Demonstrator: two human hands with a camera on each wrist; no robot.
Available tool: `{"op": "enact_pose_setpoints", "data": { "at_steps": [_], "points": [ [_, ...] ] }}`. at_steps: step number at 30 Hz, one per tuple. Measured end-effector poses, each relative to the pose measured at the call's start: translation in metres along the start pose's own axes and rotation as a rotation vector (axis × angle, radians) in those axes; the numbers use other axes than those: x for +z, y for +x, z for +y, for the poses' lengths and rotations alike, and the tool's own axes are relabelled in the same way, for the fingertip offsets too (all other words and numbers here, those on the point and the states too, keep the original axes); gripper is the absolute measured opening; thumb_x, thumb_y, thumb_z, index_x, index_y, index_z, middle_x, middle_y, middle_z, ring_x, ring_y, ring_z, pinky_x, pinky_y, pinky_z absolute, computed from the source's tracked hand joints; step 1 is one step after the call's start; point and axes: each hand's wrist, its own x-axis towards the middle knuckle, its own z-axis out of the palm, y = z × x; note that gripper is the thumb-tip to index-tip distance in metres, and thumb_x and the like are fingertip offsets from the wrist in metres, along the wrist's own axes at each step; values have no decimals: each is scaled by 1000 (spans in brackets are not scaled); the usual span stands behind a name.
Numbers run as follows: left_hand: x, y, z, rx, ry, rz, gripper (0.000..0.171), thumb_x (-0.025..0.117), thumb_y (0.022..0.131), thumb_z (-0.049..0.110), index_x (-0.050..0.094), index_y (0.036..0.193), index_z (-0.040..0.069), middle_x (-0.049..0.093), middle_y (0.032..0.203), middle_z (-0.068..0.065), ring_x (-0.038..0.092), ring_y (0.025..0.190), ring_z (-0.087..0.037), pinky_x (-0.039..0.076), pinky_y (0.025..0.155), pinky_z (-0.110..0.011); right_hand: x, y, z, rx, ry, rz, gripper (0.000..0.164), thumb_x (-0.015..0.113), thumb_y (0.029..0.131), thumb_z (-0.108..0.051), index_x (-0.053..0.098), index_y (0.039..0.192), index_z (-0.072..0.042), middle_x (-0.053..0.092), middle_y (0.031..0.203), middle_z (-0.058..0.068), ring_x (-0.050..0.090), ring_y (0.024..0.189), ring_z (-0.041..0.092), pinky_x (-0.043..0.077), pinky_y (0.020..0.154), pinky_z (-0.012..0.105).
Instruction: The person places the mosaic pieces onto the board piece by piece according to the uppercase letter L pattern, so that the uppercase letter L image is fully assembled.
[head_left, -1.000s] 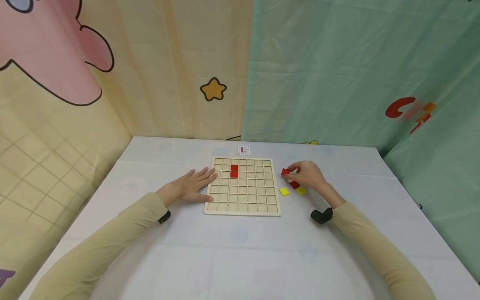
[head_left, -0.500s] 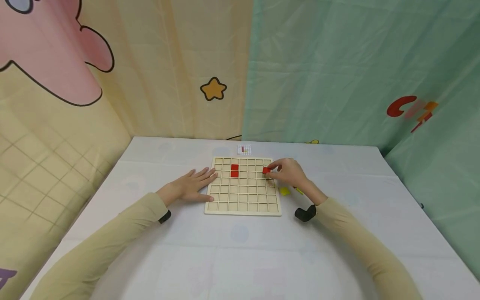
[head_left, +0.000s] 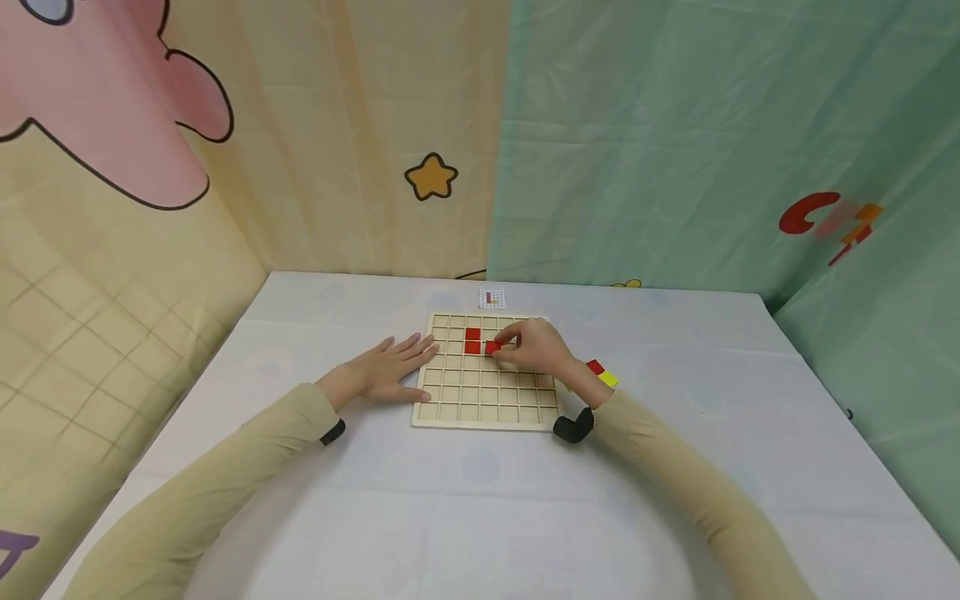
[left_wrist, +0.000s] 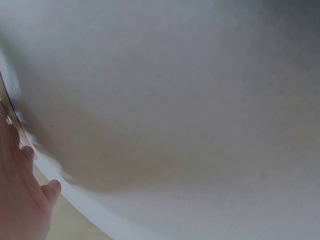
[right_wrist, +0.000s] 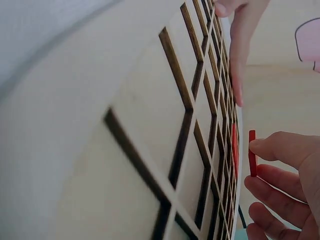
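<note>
My right hand (head_left: 538,347) pinches a red square tile (head_left: 492,347) by its edges, between thumb and fingers. In the right wrist view that tile (right_wrist: 252,153) is edge-on and held just off the wooden grid board (head_left: 487,408). Two red tiles (head_left: 472,334) sit in neighbouring cells of one column, left of the held tile. My left hand (head_left: 377,372) lies flat with fingers spread, its fingertips and thumb on the board's left edge. Only part of the left hand (left_wrist: 22,192) shows in the left wrist view.
A small printed card (head_left: 492,298) with a coloured grid pattern lies behind the board. Right of the board, partly behind my right forearm, are a loose red tile (head_left: 595,367) and a yellow tile (head_left: 608,378). White cloth (head_left: 480,517) covers the table; patterned curtains stand behind.
My right hand has carried the red tile left, from beside the board to above its middle columns. My left hand has stayed on the board's left edge.
</note>
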Motion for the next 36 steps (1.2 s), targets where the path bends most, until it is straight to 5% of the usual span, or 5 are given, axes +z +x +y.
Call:
{"op": "enact_pose_setpoints", "data": {
  "at_steps": [23, 36],
  "points": [
    [-2, 6, 2, -1, 10, -4, 90, 43, 91, 67, 6, 156, 18, 0, 164, -3, 0, 151, -28, 6, 119, -58, 18, 10, -19, -41, -35, -71, 25, 77, 79, -26, 77, 98, -10, 76, 95, 1, 62, 71, 9, 48, 62, 21],
    [0, 6, 1, -1, 9, 1, 91, 44, 90, 67, 7, 156, 17, 1, 164, -4, 0, 151, -29, 6, 119, -59, 1, 0, -11, 16, -23, -37, 23, 74, 82, -28, 76, 100, -13, 74, 95, 0, 56, 68, 10, 45, 60, 23]
  ]
}}
